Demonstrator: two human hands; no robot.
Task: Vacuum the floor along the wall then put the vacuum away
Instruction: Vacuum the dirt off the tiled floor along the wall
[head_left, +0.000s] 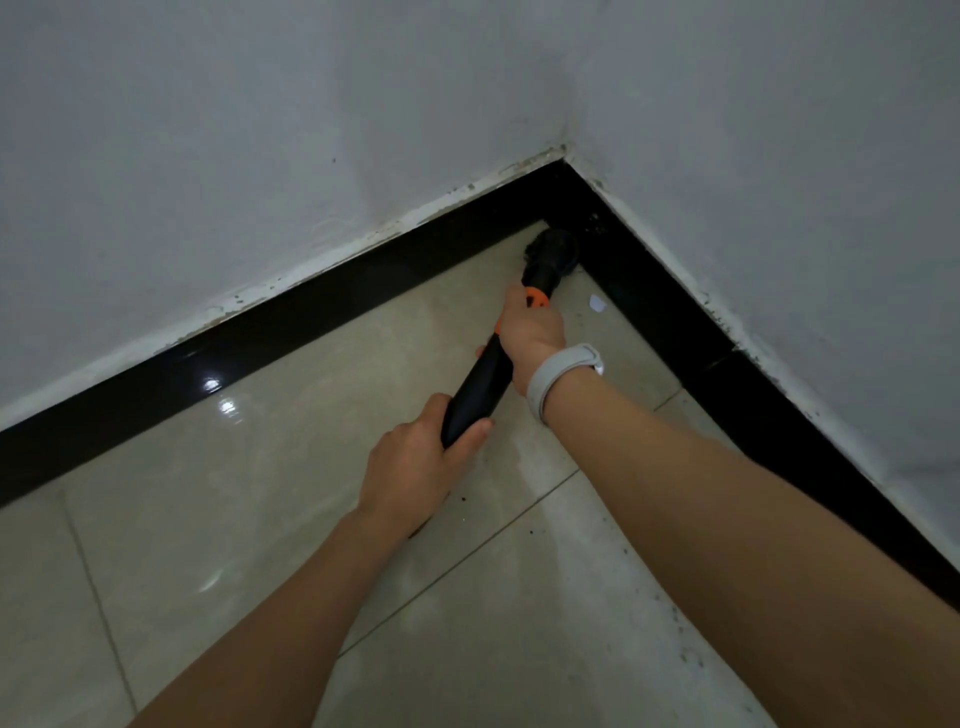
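A black handheld vacuum (480, 387) with an orange collar points into the corner of the room. Its round brush head (553, 252) touches the floor where the two black skirting boards meet. My right hand (530, 330) grips the vacuum near the orange collar; a pale grey band sits on that wrist. My left hand (415, 462) grips the rear end of the black body, thumb along its side. The part of the vacuum under my hands is hidden.
Glossy beige floor tiles (260, 519) run up to black skirting (311, 322) below grey-white walls (260, 130). A small white scrap (597, 303) lies on the floor right of the brush. Dark specks are scattered along the right skirting (779, 415).
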